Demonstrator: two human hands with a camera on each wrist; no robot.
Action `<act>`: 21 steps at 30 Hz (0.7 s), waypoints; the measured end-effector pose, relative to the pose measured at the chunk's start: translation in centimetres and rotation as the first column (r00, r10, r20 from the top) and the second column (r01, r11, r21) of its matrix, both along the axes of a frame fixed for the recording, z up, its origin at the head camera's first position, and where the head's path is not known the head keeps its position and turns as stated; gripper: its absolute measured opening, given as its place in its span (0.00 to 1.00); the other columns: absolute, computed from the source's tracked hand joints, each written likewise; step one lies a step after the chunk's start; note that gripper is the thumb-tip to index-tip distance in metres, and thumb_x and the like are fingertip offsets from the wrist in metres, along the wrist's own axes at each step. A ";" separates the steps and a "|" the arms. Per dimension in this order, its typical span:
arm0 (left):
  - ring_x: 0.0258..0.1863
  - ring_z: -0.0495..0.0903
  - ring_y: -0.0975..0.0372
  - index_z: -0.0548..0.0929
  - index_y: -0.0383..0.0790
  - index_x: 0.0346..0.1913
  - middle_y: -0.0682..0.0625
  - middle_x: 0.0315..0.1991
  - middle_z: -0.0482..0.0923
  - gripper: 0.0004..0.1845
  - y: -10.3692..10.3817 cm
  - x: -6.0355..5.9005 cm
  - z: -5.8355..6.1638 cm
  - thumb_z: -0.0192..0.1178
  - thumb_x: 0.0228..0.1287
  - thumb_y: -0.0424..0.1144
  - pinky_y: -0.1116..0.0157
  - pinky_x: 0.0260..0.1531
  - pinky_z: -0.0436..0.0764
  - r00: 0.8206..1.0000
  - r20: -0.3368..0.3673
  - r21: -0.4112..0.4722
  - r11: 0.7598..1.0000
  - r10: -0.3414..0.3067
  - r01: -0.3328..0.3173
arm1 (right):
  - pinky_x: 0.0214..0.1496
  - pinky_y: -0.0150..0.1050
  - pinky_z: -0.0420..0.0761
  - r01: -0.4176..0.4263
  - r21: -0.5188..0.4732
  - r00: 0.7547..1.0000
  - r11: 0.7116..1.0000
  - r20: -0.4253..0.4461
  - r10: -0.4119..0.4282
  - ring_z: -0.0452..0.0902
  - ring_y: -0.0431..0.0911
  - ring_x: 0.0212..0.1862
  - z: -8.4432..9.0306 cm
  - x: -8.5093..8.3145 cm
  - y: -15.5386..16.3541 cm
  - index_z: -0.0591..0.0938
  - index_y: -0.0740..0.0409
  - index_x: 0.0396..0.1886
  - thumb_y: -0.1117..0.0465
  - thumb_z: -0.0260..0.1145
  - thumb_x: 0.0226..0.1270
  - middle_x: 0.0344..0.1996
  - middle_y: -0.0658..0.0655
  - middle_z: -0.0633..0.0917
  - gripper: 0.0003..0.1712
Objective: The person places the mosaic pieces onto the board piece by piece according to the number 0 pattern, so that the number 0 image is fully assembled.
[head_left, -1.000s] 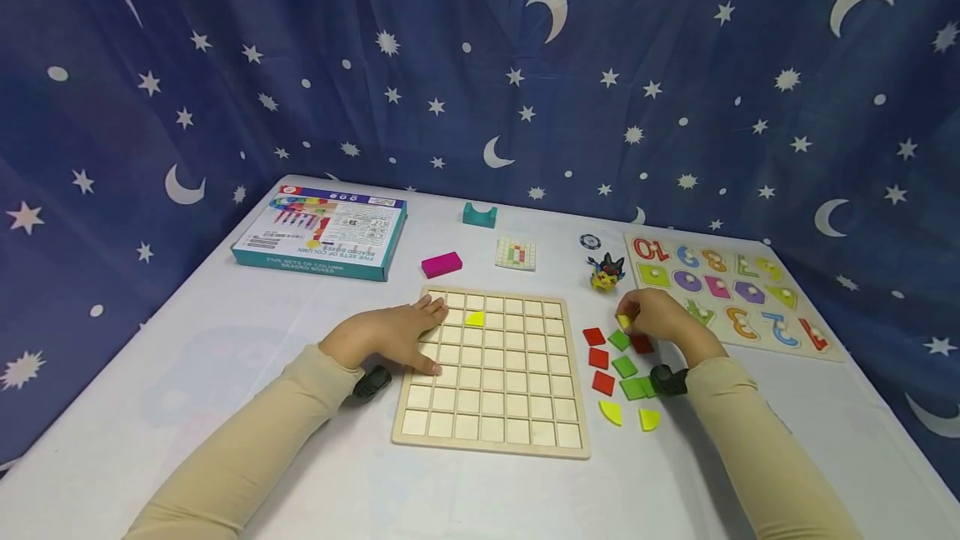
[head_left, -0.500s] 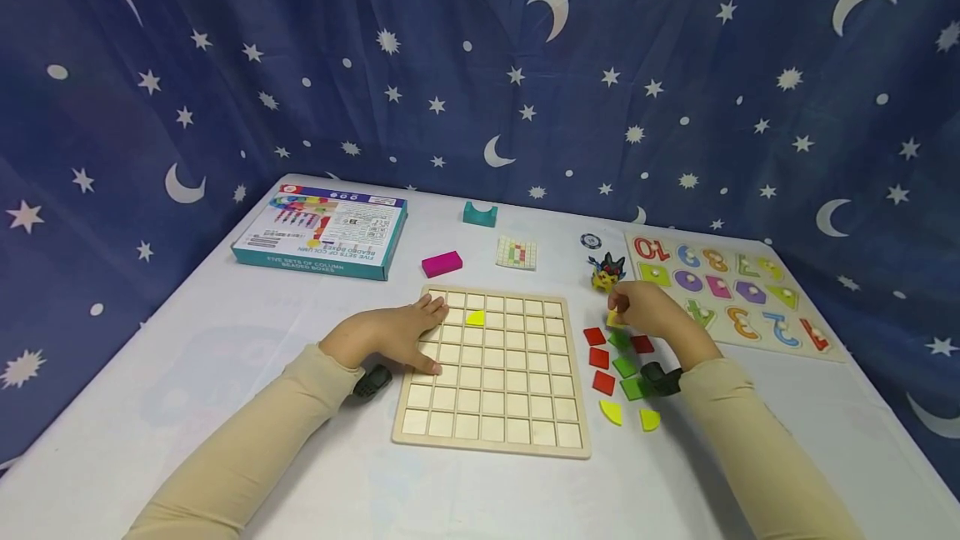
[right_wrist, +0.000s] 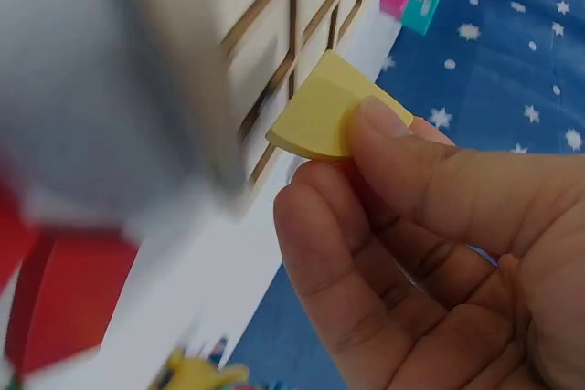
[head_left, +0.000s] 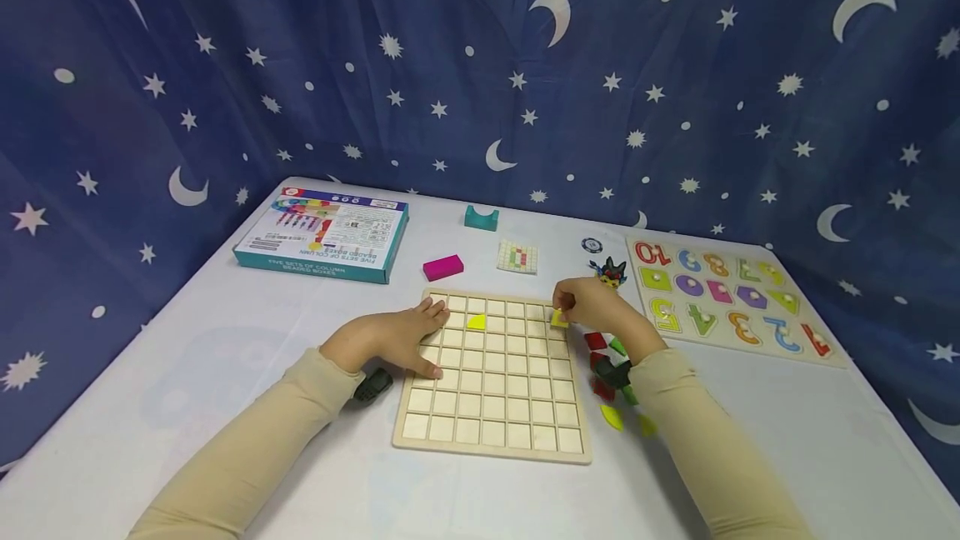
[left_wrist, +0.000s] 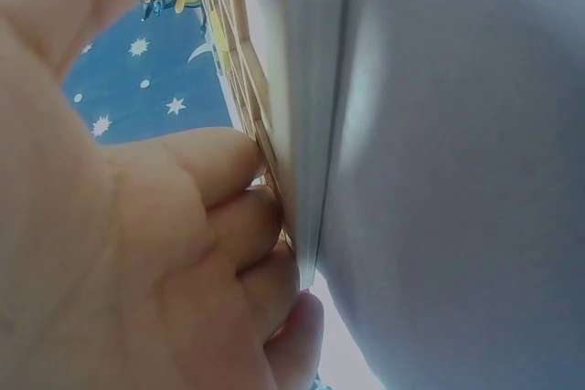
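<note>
A square wooden grid board (head_left: 480, 402) lies on the table in front of me. My left hand (head_left: 393, 337) rests on its left edge, fingers extended over the outer cells. Near the board's far right corner my right hand (head_left: 596, 311) pinches a yellow quarter-circle tile (right_wrist: 320, 111) between thumb and fingers, held just above the cells. Another yellow quarter-circle tile (head_left: 476, 322) sits in a cell of the second row from the far side. To the right of the board are loose red tiles (head_left: 596, 341), green tiles and yellow tiles (head_left: 611, 417), partly hidden by my right wrist.
Behind the board are a magenta block (head_left: 443, 267), a small pattern card (head_left: 517, 257) and a teal arch block (head_left: 482, 218). A flat box (head_left: 322, 236) is at the back left. A number puzzle (head_left: 735, 298) and a small figurine (head_left: 611, 272) stand right.
My right hand has moved left from the loose tiles to the board's far right corner, carrying the yellow tile. The left hand stays in place on the board.
</note>
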State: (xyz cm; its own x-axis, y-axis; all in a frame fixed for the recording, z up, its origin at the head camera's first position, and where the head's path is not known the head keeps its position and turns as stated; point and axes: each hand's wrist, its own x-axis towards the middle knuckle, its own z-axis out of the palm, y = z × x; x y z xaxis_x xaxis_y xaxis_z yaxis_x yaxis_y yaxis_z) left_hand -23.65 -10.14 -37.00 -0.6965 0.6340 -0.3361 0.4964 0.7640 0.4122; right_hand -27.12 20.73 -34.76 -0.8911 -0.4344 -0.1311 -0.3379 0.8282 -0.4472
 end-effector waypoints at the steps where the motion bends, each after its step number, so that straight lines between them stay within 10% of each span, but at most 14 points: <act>1: 0.72 0.34 0.48 0.47 0.30 0.71 0.39 0.73 0.39 0.51 0.0 0.0 0.0 0.63 0.55 0.53 0.51 0.69 0.45 1.000 0.000 -0.002 1.000 0.000 0.000 | 0.29 0.34 0.69 -0.003 -0.002 1.000 1.000 0.003 0.003 0.68 0.43 0.27 -0.1 0.0 -0.5 0.76 0.58 0.28 0.71 0.65 0.56 0.23 0.52 0.75 0.06; 21: 0.72 0.33 0.48 0.46 0.30 0.71 0.38 0.73 0.37 0.51 -0.1 0.0 -0.1 0.63 0.56 0.53 0.52 0.70 0.44 1.000 0.012 0.013 1.000 -0.003 0.003 | 0.28 0.32 0.74 -0.024 -0.033 0.991 0.999 0.128 0.028 0.72 0.41 0.25 -1.0 -0.5 -5.9 0.80 0.61 0.32 0.69 0.64 0.59 0.25 0.53 0.78 0.01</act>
